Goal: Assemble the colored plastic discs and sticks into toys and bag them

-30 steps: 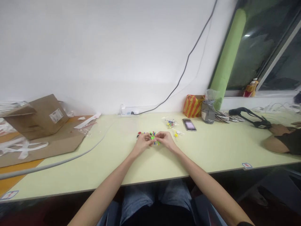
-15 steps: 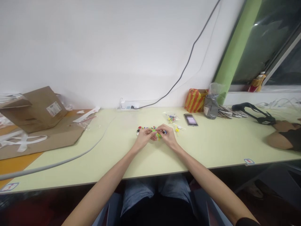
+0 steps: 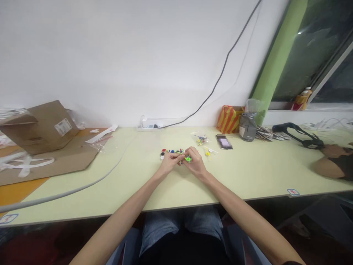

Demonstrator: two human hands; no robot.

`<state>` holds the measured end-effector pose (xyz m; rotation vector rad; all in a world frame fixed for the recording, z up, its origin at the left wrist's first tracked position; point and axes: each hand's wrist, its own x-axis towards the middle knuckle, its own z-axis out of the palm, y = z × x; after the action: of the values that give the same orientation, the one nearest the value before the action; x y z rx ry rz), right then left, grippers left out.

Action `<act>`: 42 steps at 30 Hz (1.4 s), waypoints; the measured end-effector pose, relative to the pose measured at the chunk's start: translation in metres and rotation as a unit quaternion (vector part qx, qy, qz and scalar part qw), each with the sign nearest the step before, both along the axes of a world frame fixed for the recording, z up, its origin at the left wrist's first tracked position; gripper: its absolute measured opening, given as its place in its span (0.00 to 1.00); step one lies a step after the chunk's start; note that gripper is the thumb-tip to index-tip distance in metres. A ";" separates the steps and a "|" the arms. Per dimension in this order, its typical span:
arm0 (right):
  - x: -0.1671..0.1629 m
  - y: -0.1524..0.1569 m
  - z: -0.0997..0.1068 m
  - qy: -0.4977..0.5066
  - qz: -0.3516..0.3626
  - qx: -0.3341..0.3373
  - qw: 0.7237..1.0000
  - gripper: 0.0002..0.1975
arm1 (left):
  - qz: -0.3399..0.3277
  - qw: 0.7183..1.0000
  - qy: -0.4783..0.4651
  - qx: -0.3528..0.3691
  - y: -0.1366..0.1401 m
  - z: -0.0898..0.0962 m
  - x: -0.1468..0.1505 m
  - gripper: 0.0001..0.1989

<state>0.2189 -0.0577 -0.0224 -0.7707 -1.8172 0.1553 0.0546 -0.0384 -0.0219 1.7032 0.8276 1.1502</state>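
Note:
Over the middle of the table, my left hand (image 3: pixel 168 162) and my right hand (image 3: pixel 196 162) meet with fingertips pinched. A small bright green round plastic piece (image 3: pixel 188 159) shows at my right fingers. A thin yellow-green part runs between the two hands, and both seem to grip the same small green plastic piece; its full shape is hidden by fingers. Just behind and left of my hands lie small coloured plastic pieces, among them a red round one (image 3: pixel 163 150), a black one (image 3: pixel 162 154) and a blue one (image 3: pixel 173 151).
Beyond my right hand lie a clear bag of small parts (image 3: pixel 201 139), yellow pieces (image 3: pixel 209 152) and a phone (image 3: pixel 224 142). A striped bag (image 3: pixel 228 119) and grey pouch (image 3: pixel 247 127) stand behind. Left are a cardboard box (image 3: pixel 49 127) and a grey cable (image 3: pixel 82 186). Another person's arm (image 3: pixel 328 166) rests right.
The green piece has turned in my fingers, so its round face now shows at my right hand. My hands have shifted only slightly.

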 end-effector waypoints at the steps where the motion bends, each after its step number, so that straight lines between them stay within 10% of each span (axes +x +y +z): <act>1: 0.000 0.001 -0.001 0.000 -0.008 0.002 1.000 0.03 | -0.006 1.000 0.009 0.002 0.001 0.000 0.000 0.21; 10: 0.006 0.004 0.000 0.008 0.020 -0.005 1.000 0.02 | -0.033 0.998 0.057 0.021 -0.002 0.004 -0.003 0.19; 19: 0.023 0.003 0.019 -0.002 0.072 -0.139 0.988 0.12 | 0.128 0.988 0.026 0.079 -0.002 0.008 -0.002 0.17; 28: 0.013 0.005 0.012 -0.011 0.058 -0.091 0.994 0.08 | 0.101 0.964 0.134 0.207 -0.005 0.002 -0.005 0.10; 34: 0.062 0.027 0.013 0.049 -0.163 -0.067 0.983 0.05 | 0.111 0.948 0.193 0.228 -0.002 -0.002 -0.006 0.21; 42: 0.100 0.036 -0.018 -0.153 -0.301 -0.139 0.931 0.02 | 0.109 0.947 0.211 0.217 -0.003 -0.004 -0.008 0.19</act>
<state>0.3191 -0.0219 -0.0400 -1.5920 -1.7750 -0.1223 0.0466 -0.0411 -0.0255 2.3243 1.1045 1.1931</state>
